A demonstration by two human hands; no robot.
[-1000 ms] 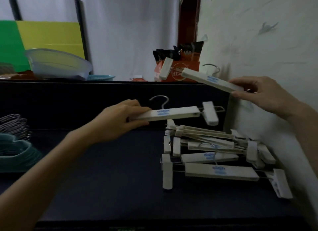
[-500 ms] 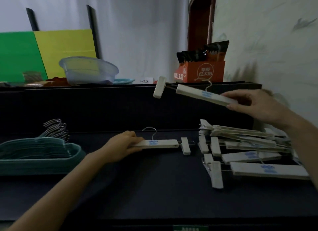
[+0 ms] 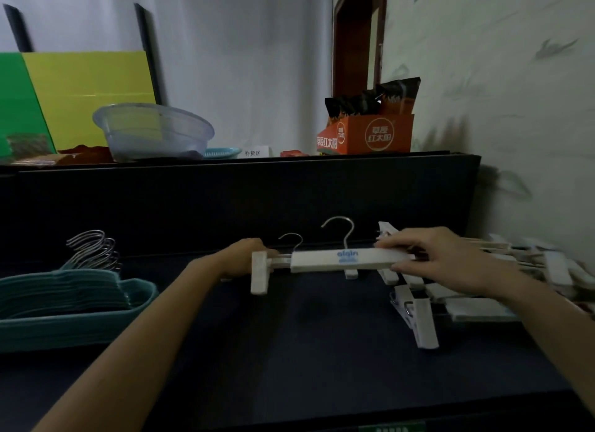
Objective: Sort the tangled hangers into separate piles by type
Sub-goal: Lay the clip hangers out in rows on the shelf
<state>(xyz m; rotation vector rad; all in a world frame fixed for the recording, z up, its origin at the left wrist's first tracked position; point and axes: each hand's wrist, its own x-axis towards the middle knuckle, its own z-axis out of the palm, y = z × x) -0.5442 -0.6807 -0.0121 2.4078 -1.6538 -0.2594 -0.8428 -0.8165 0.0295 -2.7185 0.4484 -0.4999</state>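
Dark tabletop (image 3: 289, 351): teal hanger stack (image 3: 64, 302) left, white clip-hanger pile (image 3: 476, 309) right.

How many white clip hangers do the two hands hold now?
2. The white clip hanger with blue lettering is in the right hand, in front. A second white hanger, mostly hidden behind it, is held by the left hand.

The front clip hanger (image 3: 341, 261) is hiding most of a rear hanger (image 3: 351, 274), its hook (image 3: 291, 234) alone showing. The right hand (image 3: 441, 261) is covering the front hanger's right end.
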